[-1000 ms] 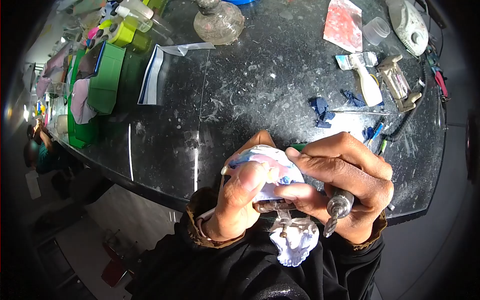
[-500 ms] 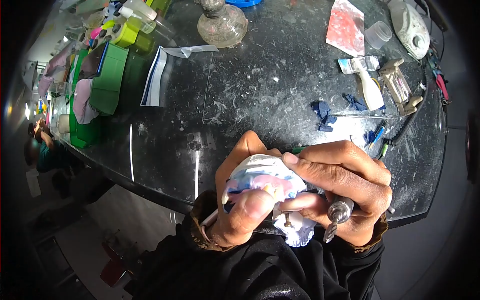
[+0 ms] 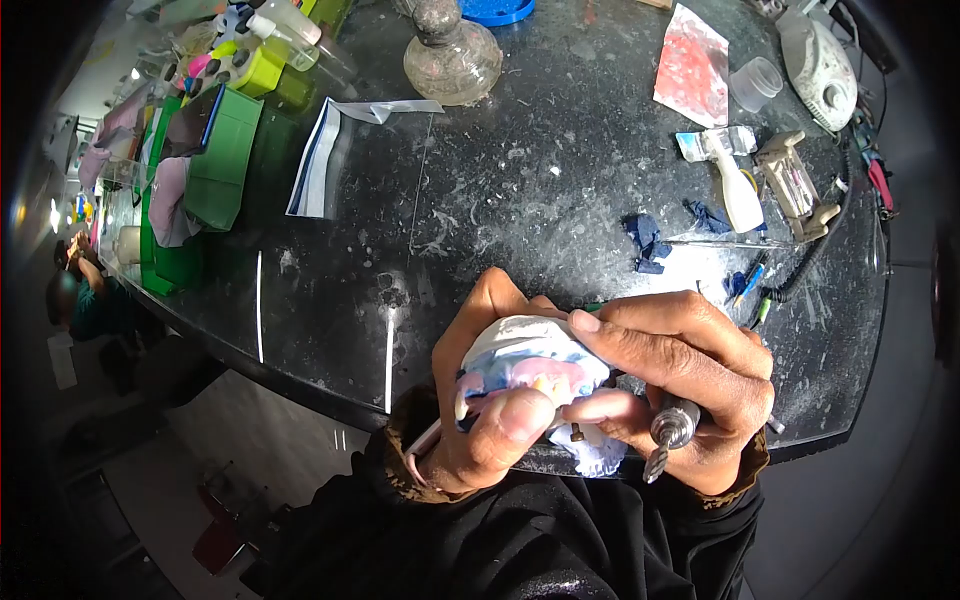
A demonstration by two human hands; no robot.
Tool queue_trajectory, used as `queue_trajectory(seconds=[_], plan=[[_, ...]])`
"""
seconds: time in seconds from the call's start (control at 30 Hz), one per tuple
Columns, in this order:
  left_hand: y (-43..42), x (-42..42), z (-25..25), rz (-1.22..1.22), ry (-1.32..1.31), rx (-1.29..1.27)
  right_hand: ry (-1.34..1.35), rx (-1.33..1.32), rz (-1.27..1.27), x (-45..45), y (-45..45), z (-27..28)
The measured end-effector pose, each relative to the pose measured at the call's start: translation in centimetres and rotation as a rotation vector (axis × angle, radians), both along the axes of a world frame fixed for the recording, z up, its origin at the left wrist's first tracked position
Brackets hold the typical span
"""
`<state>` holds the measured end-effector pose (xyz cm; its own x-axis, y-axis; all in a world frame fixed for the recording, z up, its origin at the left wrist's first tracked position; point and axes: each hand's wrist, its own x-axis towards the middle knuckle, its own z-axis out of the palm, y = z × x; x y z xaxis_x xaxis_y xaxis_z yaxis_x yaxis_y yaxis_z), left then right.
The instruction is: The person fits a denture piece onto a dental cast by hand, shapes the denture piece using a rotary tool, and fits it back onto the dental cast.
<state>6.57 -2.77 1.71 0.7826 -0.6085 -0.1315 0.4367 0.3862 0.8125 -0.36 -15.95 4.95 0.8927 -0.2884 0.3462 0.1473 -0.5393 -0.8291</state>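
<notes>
My left hand (image 3: 478, 445) is closed round a dental cast (image 3: 528, 332), its thumb pressed on the front by the teeth. The cast has a white plaster top, a blue band, and pink wax-like material with a few yellowish teeth. Under it a second white scalloped cast piece (image 3: 596, 455) shows, with a small brass-coloured screw or pin near its top. In my right hand (image 3: 695, 375) is a rotary handpiece (image 3: 677, 420), its fluted bur pointing down and apart from the cast. The right index fingertip rests on the cast's upper right edge; other fingers lie by its lower right side.
A glass spirit burner (image 3: 452, 65) stands at the back. Green bins (image 3: 228, 160) are on the left. To the right lie a red-smeared sheet (image 3: 692, 70), a clear cup (image 3: 755, 83), a white-handled tool (image 3: 738, 190), dark blue scraps (image 3: 648, 243) and a metal articulator-like frame (image 3: 795, 175).
The view has shifted slightly, so the table items appear a little lower. The cast is tilted slightly differently, and less of the lower piece shows. Both hands keep their holds.
</notes>
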Motion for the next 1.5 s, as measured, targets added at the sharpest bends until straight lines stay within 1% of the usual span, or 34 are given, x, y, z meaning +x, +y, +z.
queue_trajectory(seconds=[0.17, 0.43, 0.63, 0.77, 0.9, 0.93, 1.0, 1.2, 1.3, 1.33, 1.43, 1.47, 1.5], plan=[[0.0, -0.1, 0.0, 0.003, -0.042, -0.019, 0.013, 0.024, 0.018, 0.0, 0.0, 0.3], [-0.1, -0.3, -0.3, 0.017, 0.008, -0.084, 0.015, 0.019, 0.024, -0.1, 0.0, 0.3], [0.2, 0.1, 0.1, -0.05, 0.106, 0.078, -0.11, -0.023, -0.013, 0.1, 0.3, -0.2], [-0.1, -0.4, -0.2, 0.005, 0.055, 0.039, -0.123, -0.06, -0.023, 0.0, 0.2, -0.2], [0.0, -0.3, -0.5, -0.03, 0.012, 0.037, -0.21, -0.108, -0.009, 0.3, -0.3, -0.4], [0.2, -0.1, -0.5, -0.048, 0.004, 0.041, -0.215, -0.102, -0.018, 0.3, -0.3, -0.4], [0.4, 0.3, -0.5, -0.084, -0.013, 0.05, -0.145, -0.042, -0.14, 0.1, 0.7, 0.2], [0.7, 2.0, 0.7, -0.147, -0.2, 0.144, -0.166, -0.003, -0.174, 0.2, 0.6, 0.1], [0.7, 2.5, 0.9, -0.066, -0.486, 0.24, -0.142, 0.019, -0.166, 0.1, 0.5, 0.1], [0.9, 2.8, 1.2, -0.078, -0.536, 0.258, -0.142, 0.042, -0.163, 0.2, 0.6, 0.1], [1.6, 4.1, 2.3, -0.145, -0.628, 0.27, -0.124, 0.086, -0.134, 0.1, 0.3, 0.1], [1.5, 4.3, 2.3, -0.163, -0.645, 0.191, -0.116, 0.096, -0.126, 0.0, 0.3, 0.2], [1.5, 4.5, 2.4, -0.19, -0.71, 0.217, -0.108, 0.107, -0.119, -0.1, 0.2, 0.2]])
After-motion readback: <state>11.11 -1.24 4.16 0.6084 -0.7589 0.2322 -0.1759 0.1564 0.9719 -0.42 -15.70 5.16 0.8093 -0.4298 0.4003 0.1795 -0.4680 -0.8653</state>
